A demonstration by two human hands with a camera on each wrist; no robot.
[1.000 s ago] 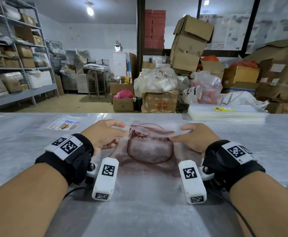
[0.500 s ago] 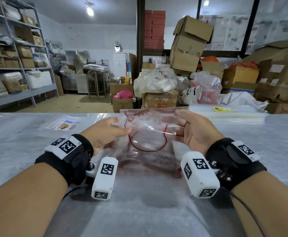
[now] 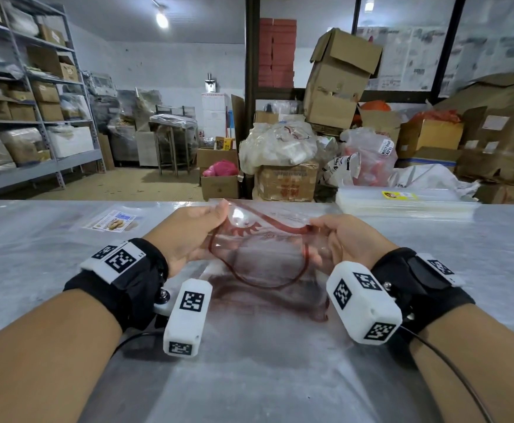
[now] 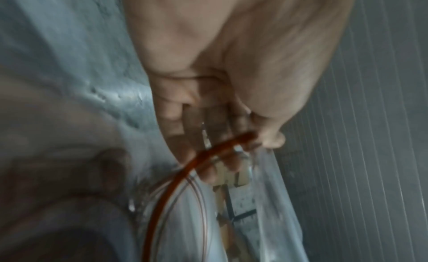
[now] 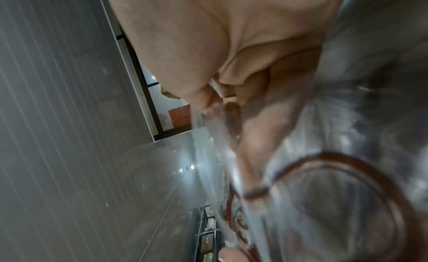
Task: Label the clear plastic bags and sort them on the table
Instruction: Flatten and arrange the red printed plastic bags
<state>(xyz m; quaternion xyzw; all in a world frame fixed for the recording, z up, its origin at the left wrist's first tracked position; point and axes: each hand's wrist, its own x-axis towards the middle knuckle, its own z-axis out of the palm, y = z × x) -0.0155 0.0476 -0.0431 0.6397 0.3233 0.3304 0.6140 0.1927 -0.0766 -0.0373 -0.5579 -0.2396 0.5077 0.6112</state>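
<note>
Label sheet lying flat near the table's far edge, left of the hands. Left hand pinching the left edge of a clear bag printed in red, lifted above the table's middle. Right hand gripping its right edge. Stack of flat bags at the far right edge.
</note>
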